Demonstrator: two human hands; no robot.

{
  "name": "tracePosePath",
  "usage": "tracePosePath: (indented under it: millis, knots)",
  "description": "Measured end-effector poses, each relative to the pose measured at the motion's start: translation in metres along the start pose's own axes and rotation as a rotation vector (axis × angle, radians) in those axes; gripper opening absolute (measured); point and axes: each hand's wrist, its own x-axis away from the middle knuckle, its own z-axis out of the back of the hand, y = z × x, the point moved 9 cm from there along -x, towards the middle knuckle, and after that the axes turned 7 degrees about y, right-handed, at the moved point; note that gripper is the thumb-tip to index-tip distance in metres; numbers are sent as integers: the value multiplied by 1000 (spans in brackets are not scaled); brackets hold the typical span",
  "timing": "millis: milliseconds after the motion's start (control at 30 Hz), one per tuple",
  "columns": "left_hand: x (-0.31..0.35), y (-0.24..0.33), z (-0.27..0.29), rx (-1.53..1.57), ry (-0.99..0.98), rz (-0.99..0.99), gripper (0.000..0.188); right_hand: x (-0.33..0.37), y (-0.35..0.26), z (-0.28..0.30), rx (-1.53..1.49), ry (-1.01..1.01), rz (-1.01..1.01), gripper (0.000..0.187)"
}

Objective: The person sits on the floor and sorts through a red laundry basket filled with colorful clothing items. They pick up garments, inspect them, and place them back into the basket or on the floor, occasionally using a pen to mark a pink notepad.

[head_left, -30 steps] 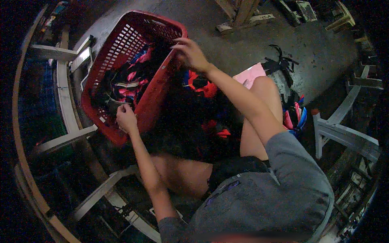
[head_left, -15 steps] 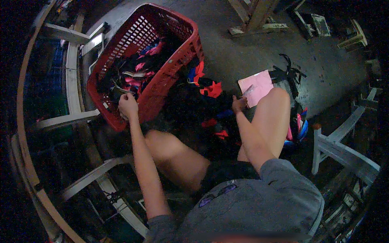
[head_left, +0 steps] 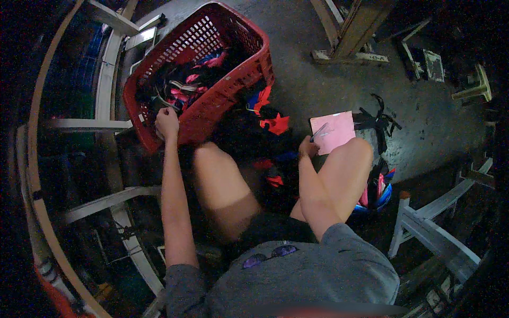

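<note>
A large red plastic basket with slotted walls stands ahead on the left, holding a heap of dark, pink and blue fabric pieces. My left hand is at its near rim, fingers pinched together. A thin pale strip runs by the fingertips; I cannot tell whether they grip it. My right hand is closed around a small pair of scissors, blades pointing away. Just beyond and beneath them is a pink sheet beside my right knee.
Orange and black fabric lies in a dark heap between basket and knees. Black straps are on the floor past the pink sheet. A bright bundle sits by my right leg. A pale metal frame stands right, a wooden post ahead.
The view has shifted, so basket and floor sit differently in it. My left hand stays at the basket rim, and my right hand still holds the scissors by the pink sheet.
</note>
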Motion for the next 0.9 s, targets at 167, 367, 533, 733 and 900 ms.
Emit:
tracePosePath:
  millis: [167, 367, 533, 733, 900]
  knots:
    - [-5, -10, -9, 11, -39, 34, 34, -18, -11, 18, -281, 236, -20, 50]
    - [2, -11, -1, -46, -43, 78, 36, -23, -37, 7, -267, -187, 3, 41]
    - [1, -4, 2, -75, -54, 72, 36, -7, -54, 31, -410, -147, -136, 31]
    - [1, 5, 7, -28, -10, 20, 35, 15, -161, 44, -842, -190, 483, 30]
    - [1, 3, 4, 1, -29, 59, 34, 25, -190, 2, -1290, -612, 344, 33]
